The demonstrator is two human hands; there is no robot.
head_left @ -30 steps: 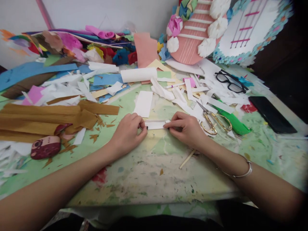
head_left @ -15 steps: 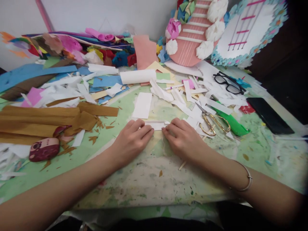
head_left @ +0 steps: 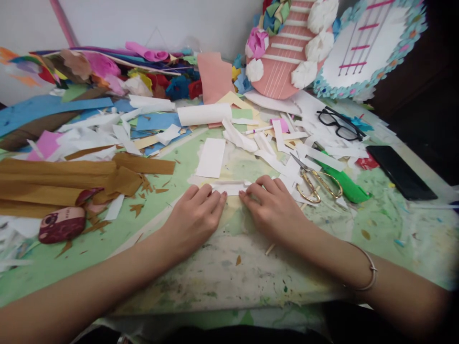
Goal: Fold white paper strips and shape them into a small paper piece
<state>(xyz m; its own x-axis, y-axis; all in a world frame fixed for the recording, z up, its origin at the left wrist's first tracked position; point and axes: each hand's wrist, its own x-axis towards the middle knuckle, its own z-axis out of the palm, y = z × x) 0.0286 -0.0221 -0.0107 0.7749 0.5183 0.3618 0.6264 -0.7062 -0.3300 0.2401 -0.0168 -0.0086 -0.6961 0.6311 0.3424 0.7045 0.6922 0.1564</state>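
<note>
A folded strip of white paper [head_left: 232, 187] lies flat on the stained green table cover, between my two hands. My left hand [head_left: 198, 210] grips its left end, fingers curled over it. At the opposite end, my right hand [head_left: 267, 203] has its fingers bent and pressed together on the paper. Both thumbs are largely hidden. Just beyond the strip rests a flat white paper rectangle [head_left: 211, 157]. Gold-handled scissors [head_left: 315, 179] lie slightly open to the right of my right hand, and a thin wooden stick [head_left: 270, 249] shows partly beneath that forearm.
Brown crepe paper [head_left: 53, 181] and a dark red bear-faced case [head_left: 62, 224] are on the left. To the right lie a phone [head_left: 401, 172], black glasses [head_left: 340, 123] and a green object [head_left: 346, 181]. A white paper roll [head_left: 205, 114] and a pink guitar-shaped craft [head_left: 283, 71] stand behind.
Both hands have gone from pinching the strip's ends to curling over it, fingers pressed down and closer together. Since half a second ago they have shifted only slightly.
</note>
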